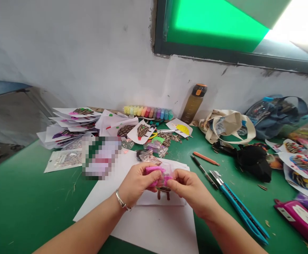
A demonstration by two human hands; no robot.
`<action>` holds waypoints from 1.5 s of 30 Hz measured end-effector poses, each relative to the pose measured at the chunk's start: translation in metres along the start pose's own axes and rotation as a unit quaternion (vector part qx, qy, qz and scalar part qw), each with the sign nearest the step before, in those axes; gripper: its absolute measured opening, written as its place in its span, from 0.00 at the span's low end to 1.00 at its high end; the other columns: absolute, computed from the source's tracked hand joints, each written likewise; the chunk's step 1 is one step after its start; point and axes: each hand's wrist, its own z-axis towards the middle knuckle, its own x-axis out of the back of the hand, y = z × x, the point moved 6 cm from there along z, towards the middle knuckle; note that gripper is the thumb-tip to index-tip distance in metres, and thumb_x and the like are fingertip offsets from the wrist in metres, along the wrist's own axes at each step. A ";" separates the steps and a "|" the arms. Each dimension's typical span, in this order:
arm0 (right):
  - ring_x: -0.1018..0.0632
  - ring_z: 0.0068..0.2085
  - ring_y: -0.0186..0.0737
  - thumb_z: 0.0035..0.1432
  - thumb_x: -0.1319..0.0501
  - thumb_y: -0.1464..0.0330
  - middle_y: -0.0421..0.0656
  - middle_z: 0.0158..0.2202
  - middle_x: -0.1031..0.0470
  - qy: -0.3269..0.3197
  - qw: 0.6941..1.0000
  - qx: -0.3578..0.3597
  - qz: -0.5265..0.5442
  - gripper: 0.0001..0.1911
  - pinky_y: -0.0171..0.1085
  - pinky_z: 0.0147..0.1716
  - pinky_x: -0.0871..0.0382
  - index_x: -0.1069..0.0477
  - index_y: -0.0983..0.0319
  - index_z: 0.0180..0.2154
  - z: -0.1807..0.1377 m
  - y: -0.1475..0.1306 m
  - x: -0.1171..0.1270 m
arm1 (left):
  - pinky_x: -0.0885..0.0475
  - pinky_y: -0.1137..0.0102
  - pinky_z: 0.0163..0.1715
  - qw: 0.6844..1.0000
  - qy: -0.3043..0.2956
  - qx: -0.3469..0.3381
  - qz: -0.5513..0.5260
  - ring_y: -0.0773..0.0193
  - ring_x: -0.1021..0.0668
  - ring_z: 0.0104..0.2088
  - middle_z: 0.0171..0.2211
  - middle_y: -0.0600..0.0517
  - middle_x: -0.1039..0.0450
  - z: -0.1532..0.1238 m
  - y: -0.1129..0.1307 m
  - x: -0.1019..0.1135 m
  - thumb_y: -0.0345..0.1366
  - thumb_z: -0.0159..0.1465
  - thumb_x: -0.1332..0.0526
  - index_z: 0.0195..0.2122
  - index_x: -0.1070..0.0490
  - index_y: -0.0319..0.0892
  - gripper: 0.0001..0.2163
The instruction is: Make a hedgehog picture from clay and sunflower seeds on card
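Between my two hands is a small clear plastic bag with bright pink clay (155,175) in it. My left hand (140,180), with a silver bracelet at the wrist, pinches the bag's left side. The fingers of my right hand (187,181) are closed on its right side. Below the bag lies a white paper card (175,201), partly covered by my hands; dark seeds and two brown leg shapes show on it. Larger white sheets (154,225) lie underneath. Just beyond my hands rest small clear packets (148,156).
Stacked seed-picture cards (64,135) stand at the back left. Loose sunflower seeds (169,138), a row of coloured clay tubs (148,112) and a bottle (194,102) are along the wall. A pen (204,171), a blue-handled tool (238,204) and a magenta box (299,220) lie rightward.
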 end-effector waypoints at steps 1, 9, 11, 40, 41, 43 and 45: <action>0.40 0.23 0.28 0.50 0.33 0.57 0.34 0.20 0.39 -0.017 1.000 -0.002 0.014 0.19 0.31 0.23 0.48 0.36 0.63 0.24 0.000 0.000 -0.003 | 0.26 0.73 0.24 1.000 -0.003 0.004 0.000 0.67 0.25 0.27 0.28 0.53 0.27 0.000 -0.001 0.001 0.43 0.57 0.33 0.35 0.28 0.38 0.13; 0.29 0.24 0.32 0.58 0.39 0.60 0.42 0.22 0.28 -0.068 0.994 0.005 0.091 0.17 0.33 0.26 0.36 0.27 0.65 0.24 -0.001 0.000 0.000 | 0.27 0.73 0.24 0.999 -0.031 0.023 0.015 0.68 0.25 0.26 0.27 0.53 0.27 0.001 -0.002 0.001 0.43 0.58 0.34 0.35 0.29 0.37 0.13; 0.27 0.24 0.33 0.57 0.39 0.63 0.43 0.24 0.26 -0.081 0.992 -0.010 0.102 0.14 0.34 0.26 0.34 0.26 0.66 0.25 -0.001 0.002 0.003 | 0.27 0.73 0.25 0.998 -0.046 0.021 0.022 0.68 0.25 0.26 0.27 0.52 0.26 0.000 0.000 -0.001 0.43 0.59 0.35 0.34 0.29 0.37 0.13; 0.31 0.22 0.31 0.52 0.33 0.64 0.40 0.21 0.29 -0.137 0.976 -0.013 0.171 0.10 0.32 0.22 0.40 0.26 0.65 0.26 -0.004 0.005 0.000 | 0.33 0.76 0.21 0.992 -0.113 0.052 -0.005 0.71 0.28 0.21 0.22 0.54 0.28 -0.004 -0.001 -0.007 0.45 0.57 0.33 0.32 0.30 0.37 0.15; 0.32 0.21 0.31 0.51 0.33 0.65 0.40 0.20 0.29 -0.141 0.975 -0.016 0.172 0.10 0.32 0.22 0.41 0.27 0.65 0.26 -0.004 0.005 0.000 | 0.33 0.76 0.21 0.992 -0.114 0.053 -0.003 0.71 0.28 0.21 0.22 0.54 0.28 -0.004 -0.001 -0.008 0.45 0.57 0.33 0.33 0.29 0.37 0.15; 0.34 0.21 0.29 0.49 0.32 0.65 0.38 0.19 0.31 -0.128 0.977 -0.021 0.171 0.11 0.31 0.22 0.43 0.29 0.65 0.25 -0.004 0.006 -0.001 | 0.32 0.75 0.22 0.993 -0.110 0.049 0.004 0.70 0.28 0.22 0.23 0.53 0.28 -0.003 -0.002 -0.008 0.46 0.58 0.34 0.36 0.29 0.37 0.16; 0.37 0.20 0.27 0.47 0.31 0.65 0.36 0.19 0.33 -0.092 0.980 -0.024 0.173 0.12 0.30 0.21 0.46 0.32 0.64 0.23 -0.003 0.006 0.000 | 0.28 0.71 0.26 0.995 -0.093 0.031 0.022 0.67 0.25 0.25 0.27 0.51 0.25 -0.002 -0.001 -0.006 0.46 0.59 0.35 0.45 0.30 0.37 0.19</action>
